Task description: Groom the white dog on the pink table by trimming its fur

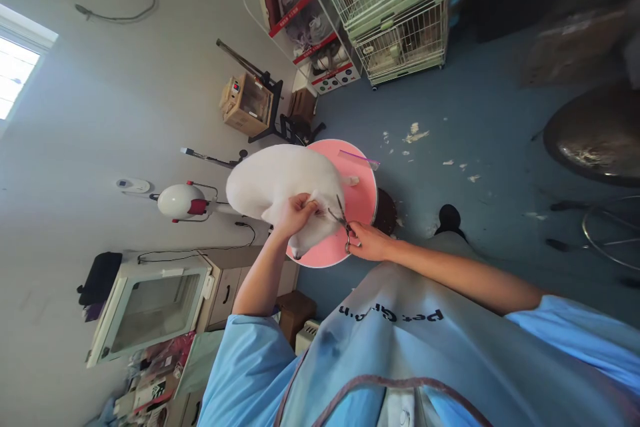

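Observation:
A white dog stands on a round pink table, its head lowered towards me and its dark nose near the table's edge. My left hand is at the head, with thumb and fingers pinched on one ear, most of which they hide. My right hand grips a pair of scissors by the handles. Their blades are spread apart, and the tips lie close to the fur beside the held ear. Towards the table's far edge lies a thin purple comb.
Tufts of white fur lie on the blue floor. A white dryer head on an arm is by the wall. Stacked wire cages, a glass-door cabinet, a wooden box and a dark stool surround the table.

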Action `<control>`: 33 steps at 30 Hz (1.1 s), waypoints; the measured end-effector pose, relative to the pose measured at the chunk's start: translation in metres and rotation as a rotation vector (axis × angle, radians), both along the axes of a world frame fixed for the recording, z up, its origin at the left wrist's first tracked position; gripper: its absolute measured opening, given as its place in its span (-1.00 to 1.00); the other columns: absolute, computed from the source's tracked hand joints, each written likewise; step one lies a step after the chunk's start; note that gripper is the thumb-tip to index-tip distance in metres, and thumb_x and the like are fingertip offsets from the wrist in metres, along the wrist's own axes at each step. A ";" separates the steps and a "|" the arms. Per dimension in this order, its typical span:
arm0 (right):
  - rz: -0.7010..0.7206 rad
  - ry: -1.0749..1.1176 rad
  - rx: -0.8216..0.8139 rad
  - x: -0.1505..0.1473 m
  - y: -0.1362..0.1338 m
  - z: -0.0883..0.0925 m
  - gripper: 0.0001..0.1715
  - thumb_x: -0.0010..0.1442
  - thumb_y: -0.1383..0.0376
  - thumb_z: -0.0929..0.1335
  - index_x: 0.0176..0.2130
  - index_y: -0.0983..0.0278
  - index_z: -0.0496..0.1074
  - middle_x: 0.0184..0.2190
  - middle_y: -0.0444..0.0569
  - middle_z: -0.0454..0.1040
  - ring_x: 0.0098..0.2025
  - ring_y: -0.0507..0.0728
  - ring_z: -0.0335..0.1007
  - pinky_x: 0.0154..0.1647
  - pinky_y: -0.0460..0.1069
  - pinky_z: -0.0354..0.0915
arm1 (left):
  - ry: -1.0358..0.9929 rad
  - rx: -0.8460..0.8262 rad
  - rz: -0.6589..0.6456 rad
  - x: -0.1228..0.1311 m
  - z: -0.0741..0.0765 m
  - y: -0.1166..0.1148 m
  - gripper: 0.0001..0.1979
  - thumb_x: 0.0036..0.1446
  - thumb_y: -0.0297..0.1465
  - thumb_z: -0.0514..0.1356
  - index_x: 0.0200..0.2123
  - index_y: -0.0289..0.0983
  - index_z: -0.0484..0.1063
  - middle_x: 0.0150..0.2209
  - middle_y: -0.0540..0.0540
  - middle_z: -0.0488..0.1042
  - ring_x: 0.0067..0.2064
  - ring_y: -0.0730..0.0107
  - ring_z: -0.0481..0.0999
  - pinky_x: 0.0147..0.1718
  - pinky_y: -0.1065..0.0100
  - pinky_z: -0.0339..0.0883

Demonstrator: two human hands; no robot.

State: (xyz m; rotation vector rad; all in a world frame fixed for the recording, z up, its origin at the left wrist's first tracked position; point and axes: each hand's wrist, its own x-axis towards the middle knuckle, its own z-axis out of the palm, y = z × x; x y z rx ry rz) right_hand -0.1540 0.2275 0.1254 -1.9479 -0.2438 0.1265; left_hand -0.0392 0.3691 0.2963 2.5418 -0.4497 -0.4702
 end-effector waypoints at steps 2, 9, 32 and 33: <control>0.016 0.003 0.015 0.004 -0.005 0.005 -0.81 0.09 0.32 0.30 -0.22 0.25 0.25 -0.33 -0.04 0.42 -0.35 0.09 0.32 -0.34 -0.05 0.13 | -0.007 -0.002 -0.014 0.000 0.000 0.000 -0.81 0.08 -0.28 0.13 -0.43 -0.27 0.43 -0.46 -0.01 0.48 -0.47 0.49 0.37 -0.50 0.48 0.21; 0.127 -0.002 0.021 0.011 -0.024 0.027 -0.83 0.07 0.34 0.31 -0.27 0.23 0.23 -0.38 -0.09 0.41 -0.41 0.05 0.27 -0.42 -0.07 0.08 | -0.026 -0.033 -0.006 -0.003 -0.002 0.003 -0.84 0.09 -0.31 0.12 -0.38 -0.28 0.42 -0.42 -0.03 0.52 -0.41 0.45 0.44 -0.42 0.46 0.28; 0.104 -0.012 0.012 -0.005 -0.016 0.010 -0.85 0.10 0.31 0.29 -0.28 0.23 0.20 -0.38 -0.11 0.40 -0.36 0.06 0.33 -0.34 -0.06 0.14 | -0.143 -0.123 0.072 -0.008 0.005 -0.007 -0.86 0.08 -0.34 0.12 -0.43 -0.28 0.39 -0.46 -0.01 0.49 -0.39 0.42 0.45 -0.38 0.42 0.29; 0.111 -0.014 0.022 -0.005 -0.017 0.011 -0.83 0.09 0.30 0.30 -0.28 0.23 0.20 -0.37 -0.11 0.41 -0.35 0.06 0.34 -0.33 -0.06 0.15 | -0.134 -0.138 0.066 -0.008 0.005 -0.008 -0.87 0.08 -0.35 0.11 -0.43 -0.28 0.38 -0.45 -0.01 0.49 -0.39 0.42 0.45 -0.38 0.42 0.29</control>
